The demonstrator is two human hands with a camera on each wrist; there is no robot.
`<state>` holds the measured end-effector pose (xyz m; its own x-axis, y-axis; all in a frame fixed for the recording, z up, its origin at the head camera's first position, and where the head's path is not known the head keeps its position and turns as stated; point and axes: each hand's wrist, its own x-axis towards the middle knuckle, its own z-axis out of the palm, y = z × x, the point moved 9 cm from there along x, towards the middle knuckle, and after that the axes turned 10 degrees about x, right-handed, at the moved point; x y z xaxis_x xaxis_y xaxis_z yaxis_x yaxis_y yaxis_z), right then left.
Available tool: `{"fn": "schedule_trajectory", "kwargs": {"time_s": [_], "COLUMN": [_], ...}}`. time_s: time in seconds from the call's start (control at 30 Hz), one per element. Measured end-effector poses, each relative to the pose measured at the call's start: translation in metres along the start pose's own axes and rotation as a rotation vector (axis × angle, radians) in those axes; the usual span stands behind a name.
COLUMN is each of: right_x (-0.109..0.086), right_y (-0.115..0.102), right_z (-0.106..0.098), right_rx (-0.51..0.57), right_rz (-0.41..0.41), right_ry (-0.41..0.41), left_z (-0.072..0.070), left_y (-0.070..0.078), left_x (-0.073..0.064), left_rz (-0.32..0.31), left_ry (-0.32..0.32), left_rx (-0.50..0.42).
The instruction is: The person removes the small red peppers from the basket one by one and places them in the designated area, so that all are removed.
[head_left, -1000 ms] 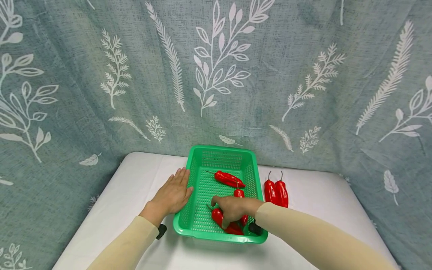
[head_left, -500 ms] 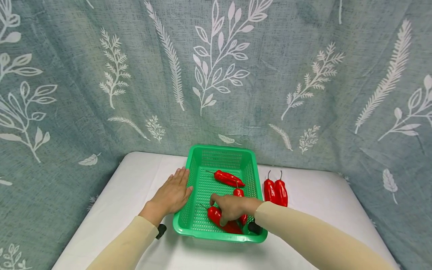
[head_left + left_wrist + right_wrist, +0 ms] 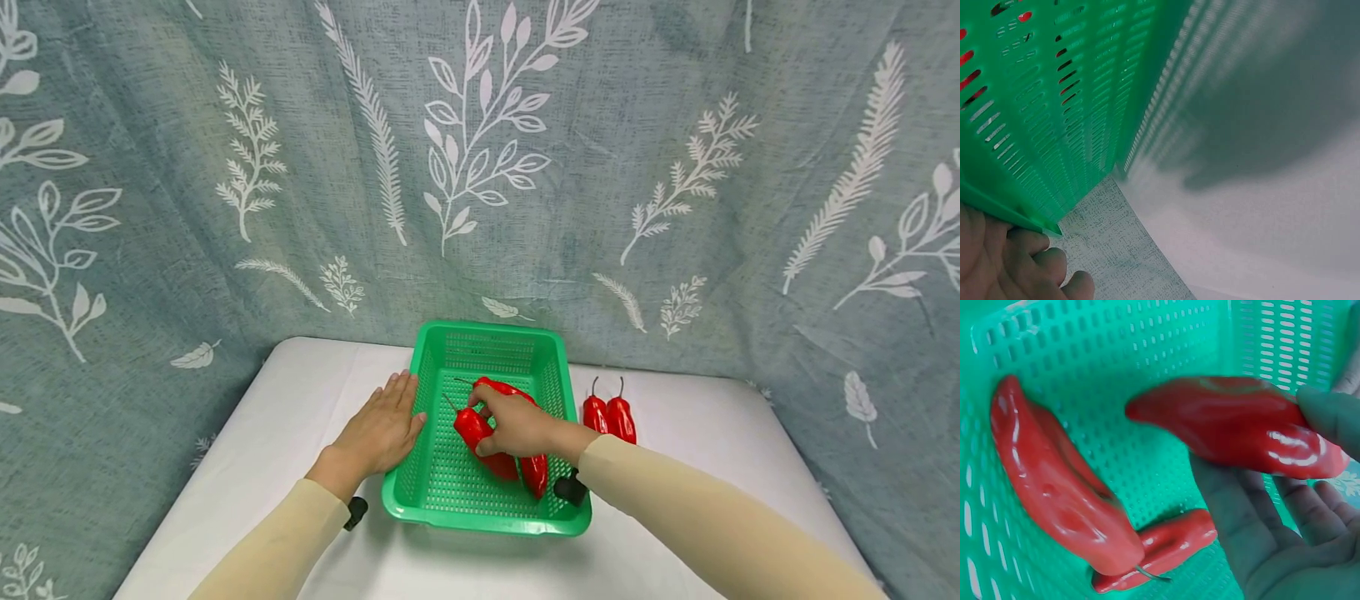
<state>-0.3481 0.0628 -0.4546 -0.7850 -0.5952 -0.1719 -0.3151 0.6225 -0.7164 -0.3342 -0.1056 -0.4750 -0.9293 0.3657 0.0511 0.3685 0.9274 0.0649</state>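
Observation:
My right hand point(image 3: 517, 423) grips a red pepper point(image 3: 480, 433) between thumb and fingers, above the floor of the green basket point(image 3: 487, 523). In the right wrist view this held pepper point(image 3: 1235, 425) points its tip away from the palm. Two more red peppers lie in the basket: one along the right side point(image 3: 1060, 487), the other crosswise toward the back point(image 3: 1166, 550), partly hidden by my right hand in the head view. My left hand point(image 3: 382, 425) lies with straight fingers against the basket's left rim; in the left wrist view its fingers point(image 3: 1029, 256) show by that rim.
To the right of the basket, two red peppers point(image 3: 621, 418) lie side by side on the white tabletop point(image 3: 705, 425), partly covered by my right forearm. A grey-green curtain point(image 3: 300, 208) with white leaf prints hangs behind the table.
My right hand has lifted the pepper from the basket's front and carried it up toward the back. The pepper along the right side shows more now. My left hand stays at the rim.

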Motion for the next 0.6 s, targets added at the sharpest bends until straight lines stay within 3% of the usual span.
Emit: {"fn": "schedule_trajectory", "kwargs": {"time_s": [0.17, 0.6], "right_x": [-0.003, -0.021], "right_y": [-0.006, -0.016], "right_z": [-0.011, -0.035], "right_rx": [0.069, 0.285], "right_rz": [-0.035, -0.033], "right_ry": [0.033, 0.094], "left_z": [0.0, 0.001], "left_y": [0.0, 0.0], "left_x": [0.0, 0.001], "left_rz": [-0.001, -0.013], "left_ry": [0.001, -0.008], "left_rx": [-0.004, -0.014]}}
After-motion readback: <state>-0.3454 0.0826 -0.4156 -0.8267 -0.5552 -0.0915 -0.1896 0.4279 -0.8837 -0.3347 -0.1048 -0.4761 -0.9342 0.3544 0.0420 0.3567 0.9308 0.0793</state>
